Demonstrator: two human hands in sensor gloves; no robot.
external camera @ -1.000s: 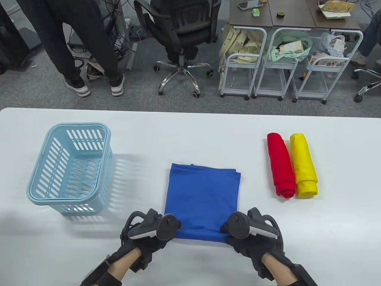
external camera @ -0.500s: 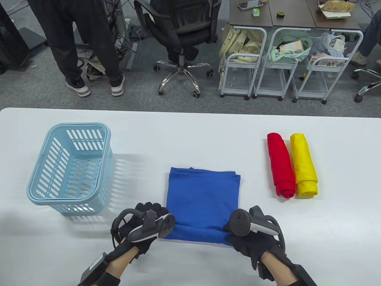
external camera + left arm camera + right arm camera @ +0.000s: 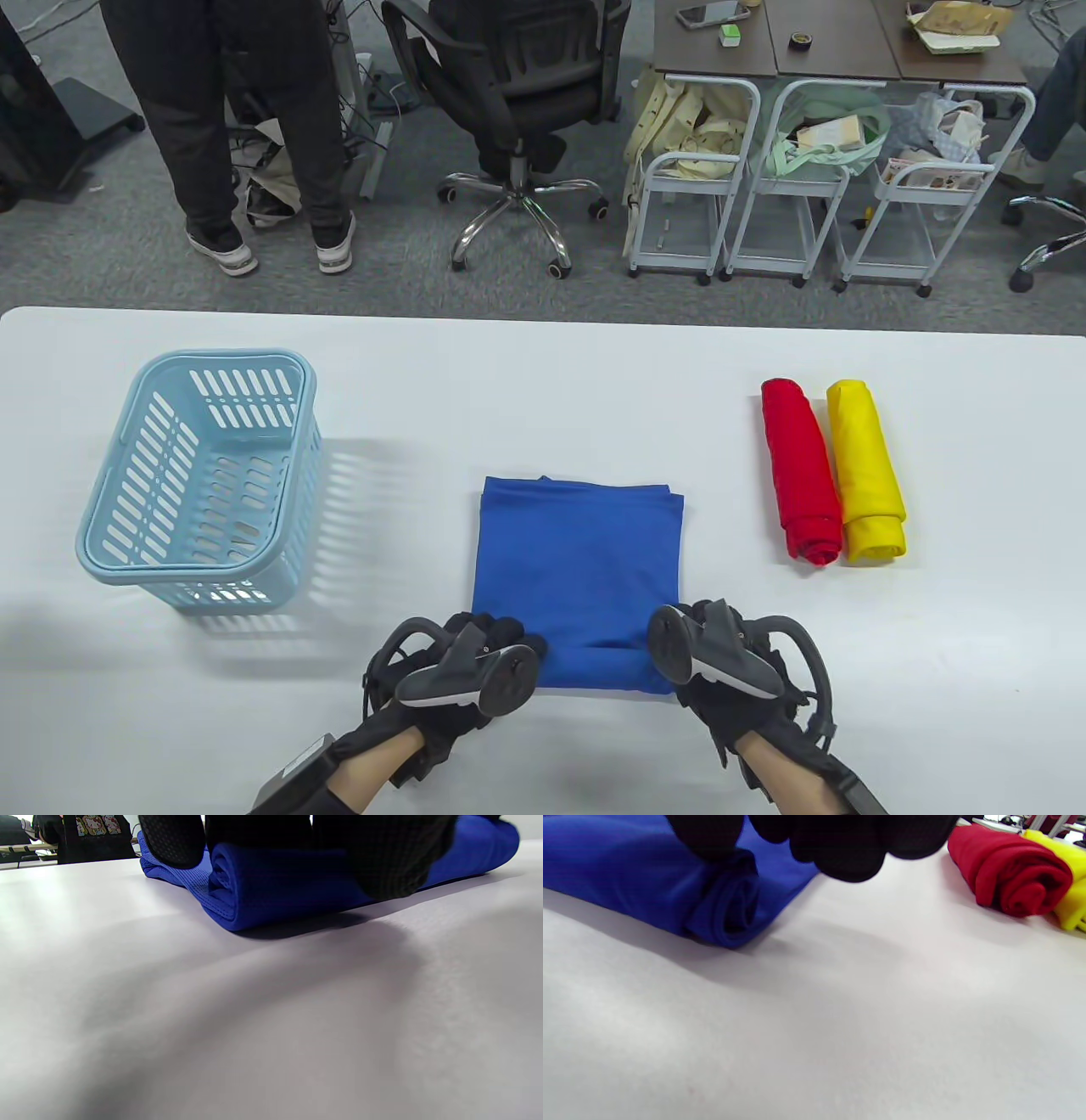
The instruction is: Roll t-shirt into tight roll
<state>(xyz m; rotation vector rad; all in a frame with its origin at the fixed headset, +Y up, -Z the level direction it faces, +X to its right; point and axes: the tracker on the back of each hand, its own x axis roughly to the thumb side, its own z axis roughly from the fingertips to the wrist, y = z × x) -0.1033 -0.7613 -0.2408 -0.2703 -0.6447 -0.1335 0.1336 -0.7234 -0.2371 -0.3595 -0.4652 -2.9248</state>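
A blue t-shirt lies folded flat in the middle of the white table, its near edge turned into a short roll. My left hand grips the roll's left end, where the fingers curl over the blue roll and the thumb sits behind it. At the roll's right end my right hand holds on, its fingers bent over the coiled end. Trackers hide most of both hands in the table view.
A light blue slotted basket stands at the table's left. A red roll and a yellow roll lie side by side at the right, also the red roll in the right wrist view. A person, an office chair and carts are beyond the far edge.
My left hand, which had lifted off to the left, has come back onto the shirt's left end. Both hands have turned the near edge over, so the roll is thicker.
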